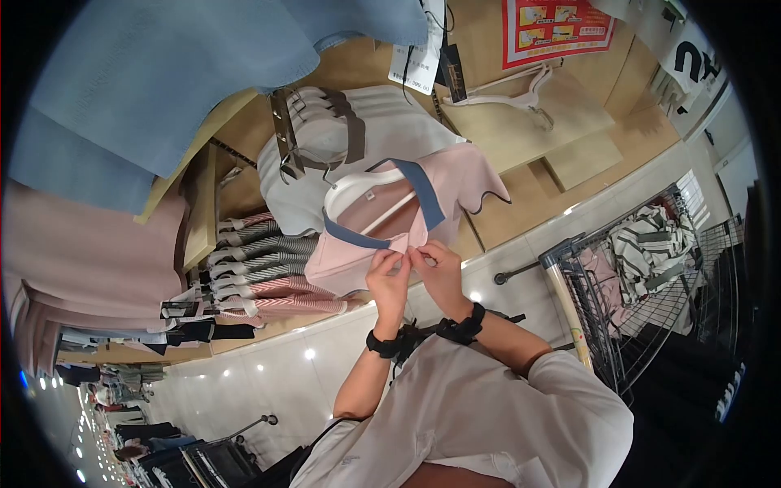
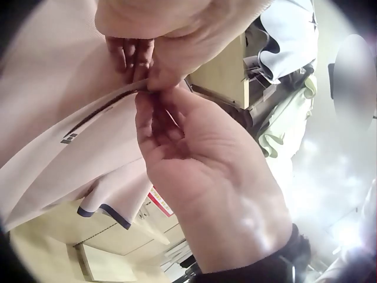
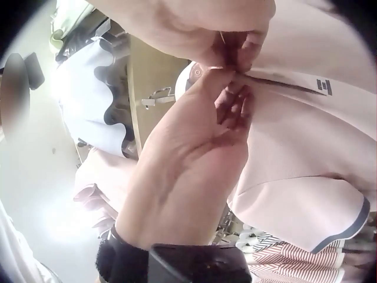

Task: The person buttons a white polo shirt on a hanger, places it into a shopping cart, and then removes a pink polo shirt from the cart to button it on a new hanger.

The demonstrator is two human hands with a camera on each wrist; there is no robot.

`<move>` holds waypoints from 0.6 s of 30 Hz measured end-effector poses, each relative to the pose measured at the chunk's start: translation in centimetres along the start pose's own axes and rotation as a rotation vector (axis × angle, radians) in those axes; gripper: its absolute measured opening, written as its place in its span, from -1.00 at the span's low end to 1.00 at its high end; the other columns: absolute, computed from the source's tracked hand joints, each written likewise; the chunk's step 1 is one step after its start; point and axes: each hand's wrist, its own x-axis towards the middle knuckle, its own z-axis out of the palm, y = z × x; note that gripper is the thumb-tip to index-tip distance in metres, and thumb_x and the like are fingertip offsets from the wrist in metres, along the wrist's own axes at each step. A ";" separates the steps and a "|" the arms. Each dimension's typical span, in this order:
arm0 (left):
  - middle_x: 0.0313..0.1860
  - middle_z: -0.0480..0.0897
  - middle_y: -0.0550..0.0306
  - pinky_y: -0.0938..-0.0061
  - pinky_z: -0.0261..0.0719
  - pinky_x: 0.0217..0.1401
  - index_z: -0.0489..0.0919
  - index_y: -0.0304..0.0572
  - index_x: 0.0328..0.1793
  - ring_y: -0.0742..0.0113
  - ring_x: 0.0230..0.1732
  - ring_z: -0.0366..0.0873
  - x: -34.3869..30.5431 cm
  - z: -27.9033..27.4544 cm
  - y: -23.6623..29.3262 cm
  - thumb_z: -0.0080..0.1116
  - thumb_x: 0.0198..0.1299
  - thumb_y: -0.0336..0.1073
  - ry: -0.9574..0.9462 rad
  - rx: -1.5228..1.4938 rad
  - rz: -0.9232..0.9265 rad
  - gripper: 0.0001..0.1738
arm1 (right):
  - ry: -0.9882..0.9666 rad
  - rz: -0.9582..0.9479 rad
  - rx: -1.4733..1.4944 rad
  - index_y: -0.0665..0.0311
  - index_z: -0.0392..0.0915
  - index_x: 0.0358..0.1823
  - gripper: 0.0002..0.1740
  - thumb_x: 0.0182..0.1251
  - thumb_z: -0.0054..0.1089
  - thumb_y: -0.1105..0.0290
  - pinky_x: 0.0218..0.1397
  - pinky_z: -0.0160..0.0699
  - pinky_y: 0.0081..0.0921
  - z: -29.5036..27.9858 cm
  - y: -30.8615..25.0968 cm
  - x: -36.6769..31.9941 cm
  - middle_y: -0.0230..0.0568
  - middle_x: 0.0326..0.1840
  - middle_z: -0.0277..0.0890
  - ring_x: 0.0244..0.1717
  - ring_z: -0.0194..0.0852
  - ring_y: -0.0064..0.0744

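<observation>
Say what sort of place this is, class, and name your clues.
Probably a clothing shop: the pink shirt hung on display, folded tops stacked on shelves, and a wire trolley holding clothes.

Up on the wooden wall hangs a red poster (image 1: 557, 28); its print is too small for me to read. Right of it, a white sign (image 1: 701, 58) bears big black letters, and I make out only a "U". A white tag (image 1: 417, 58) and a dark tag (image 1: 453, 73) dangle nearby, both illegible. The small dark mark (image 2: 69, 138) on my shirt (image 1: 468, 175) shows no letters.
</observation>
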 end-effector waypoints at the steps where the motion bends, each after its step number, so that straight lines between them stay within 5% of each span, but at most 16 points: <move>1: -0.32 0.61 0.05 0.49 0.47 -0.21 0.66 -0.42 -0.27 0.21 -0.32 0.56 -0.1 -0.1 -0.4 0.34 0.02 -0.51 -0.003 -0.001 -0.028 -0.85 | 0.003 -0.002 -0.002 0.42 0.65 -0.35 -0.90 0.15 0.34 0.52 -0.37 0.48 -0.53 0.0 0.5 -0.1 -0.16 -0.40 0.60 -0.44 0.58 -0.37; 4: -0.33 0.60 0.08 0.53 0.45 -0.25 0.65 -0.42 -0.27 0.28 -0.34 0.53 -0.4 -0.2 -1.1 0.33 0.05 -0.51 0.015 0.020 -0.027 -0.87 | -0.006 -0.073 -0.039 0.42 0.65 -0.33 -0.88 0.15 0.36 0.50 -0.32 0.50 -0.56 0.4 1.4 -0.4 -0.18 -0.42 0.59 -0.41 0.59 -0.40; 7: -0.34 0.60 0.12 0.57 0.41 -0.30 0.64 -0.43 -0.29 0.36 -0.36 0.50 -0.6 0.0 -1.4 0.32 0.08 -0.50 0.045 0.022 -0.002 -0.88 | -0.057 0.075 0.096 0.44 0.65 -0.28 -0.83 0.20 0.37 0.45 -0.28 0.51 -0.60 0.2 1.1 -0.4 -0.23 -0.40 0.62 -0.37 0.58 -0.53; 9: -0.33 0.61 0.12 0.56 0.42 -0.30 0.64 -0.44 -0.30 0.36 -0.36 0.50 -0.5 -0.1 -1.5 0.34 0.08 -0.49 0.058 0.006 -0.001 -0.87 | 0.184 0.181 0.312 0.45 0.65 -0.22 -0.80 0.26 0.35 0.43 -0.24 0.51 -0.65 0.6 2.4 0.1 -0.28 -0.36 0.64 -0.33 0.54 -0.65; 12: -0.36 0.60 0.12 0.54 0.43 -0.29 0.65 -0.41 -0.29 0.35 -0.35 0.50 -0.6 -0.6 -1.4 0.36 0.08 -0.48 0.083 0.002 0.006 -0.87 | 0.118 0.218 0.290 0.45 0.65 -0.19 -0.82 0.28 0.33 0.46 -0.23 0.50 -0.68 -0.7 2.0 0.7 -0.30 -0.32 0.66 -0.30 0.52 -0.70; 15: -0.14 0.63 0.01 0.47 0.50 -0.18 0.67 -0.33 -0.15 0.23 -0.25 0.58 -0.5 -2.1 0.2 0.36 0.06 -0.49 0.058 0.180 -0.034 -0.80 | 0.107 0.269 0.303 0.44 0.65 -0.19 -0.85 0.27 0.32 0.51 -0.24 0.48 -0.71 -1.1 0.7 0.8 -0.35 -0.35 0.64 -0.32 0.50 -0.70; 18: 0.04 0.57 0.01 0.44 0.52 -0.23 0.65 -0.26 -0.06 0.23 -0.25 0.57 1.2 -2.9 2.3 0.36 0.08 -0.47 0.109 0.128 0.167 -0.73 | 0.096 0.156 0.288 0.44 0.65 -0.19 -0.86 0.28 0.32 0.51 -0.28 0.45 -0.71 -0.6 1.2 0.4 -0.37 -0.36 0.62 -0.33 0.47 -0.71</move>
